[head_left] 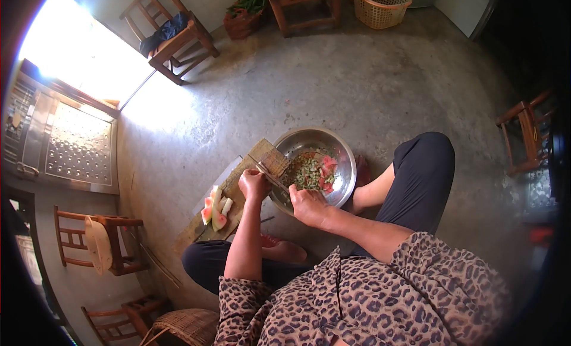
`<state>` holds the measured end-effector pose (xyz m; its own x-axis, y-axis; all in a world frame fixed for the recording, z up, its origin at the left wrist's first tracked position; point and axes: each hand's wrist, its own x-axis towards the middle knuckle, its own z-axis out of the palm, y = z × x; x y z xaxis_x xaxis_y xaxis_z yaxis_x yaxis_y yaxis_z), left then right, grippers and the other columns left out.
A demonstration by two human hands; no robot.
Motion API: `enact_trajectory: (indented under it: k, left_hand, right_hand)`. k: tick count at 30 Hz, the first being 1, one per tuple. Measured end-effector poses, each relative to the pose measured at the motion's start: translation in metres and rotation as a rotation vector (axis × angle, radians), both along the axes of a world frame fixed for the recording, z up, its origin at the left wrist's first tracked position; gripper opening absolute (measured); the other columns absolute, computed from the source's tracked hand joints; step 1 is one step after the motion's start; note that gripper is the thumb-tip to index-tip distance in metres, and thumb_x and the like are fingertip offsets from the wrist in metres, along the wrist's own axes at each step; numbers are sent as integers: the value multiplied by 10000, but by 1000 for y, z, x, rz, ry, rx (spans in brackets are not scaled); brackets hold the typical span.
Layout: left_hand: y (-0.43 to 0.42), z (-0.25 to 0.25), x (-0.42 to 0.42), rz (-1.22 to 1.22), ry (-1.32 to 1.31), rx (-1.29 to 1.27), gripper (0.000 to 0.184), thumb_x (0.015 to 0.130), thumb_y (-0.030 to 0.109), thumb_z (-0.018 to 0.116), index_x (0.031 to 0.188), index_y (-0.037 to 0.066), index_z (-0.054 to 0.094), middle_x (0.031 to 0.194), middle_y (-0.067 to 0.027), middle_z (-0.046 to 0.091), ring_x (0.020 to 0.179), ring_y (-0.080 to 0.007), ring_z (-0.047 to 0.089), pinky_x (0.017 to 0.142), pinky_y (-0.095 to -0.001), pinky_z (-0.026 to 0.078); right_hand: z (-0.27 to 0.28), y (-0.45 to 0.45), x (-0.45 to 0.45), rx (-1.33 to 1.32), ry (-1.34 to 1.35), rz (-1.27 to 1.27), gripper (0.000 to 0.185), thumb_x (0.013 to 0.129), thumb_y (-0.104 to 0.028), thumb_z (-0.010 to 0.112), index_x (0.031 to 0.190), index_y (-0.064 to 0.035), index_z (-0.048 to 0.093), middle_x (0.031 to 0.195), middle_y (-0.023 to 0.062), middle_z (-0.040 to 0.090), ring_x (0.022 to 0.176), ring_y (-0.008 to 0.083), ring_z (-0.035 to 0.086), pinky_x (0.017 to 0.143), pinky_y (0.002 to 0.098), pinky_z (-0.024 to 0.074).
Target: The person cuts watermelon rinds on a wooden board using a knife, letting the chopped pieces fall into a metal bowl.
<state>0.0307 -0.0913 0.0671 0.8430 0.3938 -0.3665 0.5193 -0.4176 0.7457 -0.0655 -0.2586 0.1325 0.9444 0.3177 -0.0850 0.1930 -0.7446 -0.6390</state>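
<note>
Right hand: clamped on knife | left hand: grip unclear | watermelon pieces: on board

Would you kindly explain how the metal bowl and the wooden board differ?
The metal bowl is round and deep; the wooden board is long and flat. The metal bowl is shiny silver; the wooden board is dull brown. The metal bowl holds small green and pink bits; the wooden board carries larger watermelon rind pieces. Both hold food with some pink.
</note>
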Motion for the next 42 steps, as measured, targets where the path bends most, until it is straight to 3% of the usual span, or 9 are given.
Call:
enact_trajectory:
  k: [11,14,23,29,32,36,42]
  left_hand:
    - [7,-10,4,10,8,-49,86,720,37,603,771,-29,584,591,-106,615,460,-171,605,421,-288,488]
    - [6,-4,3,43,35,-164,77,725,31,597,767,-33,587,591,-109,613,461,-173,606,417,-283,489]
    - [6,5,5,-29,60,-119,72,732,19,593,766,-44,586,593,-113,611,461,-177,605,411,-283,492]
    - [4,6,3,-53,39,-67,77,735,32,616,757,-33,582,592,-101,607,469,-168,603,417,-286,498]
    - [4,3,2,-39,15,-93,86,735,35,627,766,-29,578,602,-95,607,471,-161,600,416,-288,496]
    - [9,-16,0,-7,-15,-145,86,747,53,613,764,-18,568,614,-96,613,468,-163,606,423,-280,494]
    - [10,-15,-3,-11,-13,-151,109,752,52,609,805,-34,568,656,-98,612,483,-158,593,441,-286,509]
  right_hand:
    - [2,2,0,-83,-23,64,345,749,-60,454,1039,127,468,671,215,612,644,331,635,580,400,511]
    - [5,2,2,-87,-5,79,362,760,-64,447,1061,135,466,674,208,614,642,329,635,582,398,514]
    - [2,17,16,-88,7,52,121,766,-66,470,829,37,467,662,210,616,652,324,642,579,379,523]
    - [-13,36,37,-78,-21,-19,112,767,-68,471,822,29,466,663,209,616,654,336,640,585,393,524]
    - [-34,42,47,4,-101,-98,110,762,-60,460,825,31,457,629,233,590,623,371,617,567,454,503]
    - [-25,23,53,-8,0,-42,128,756,-75,471,841,21,464,659,239,601,643,368,627,567,438,510]
    - [-32,4,48,163,-153,-48,125,787,-83,481,854,17,451,569,227,560,551,383,588,495,456,470]
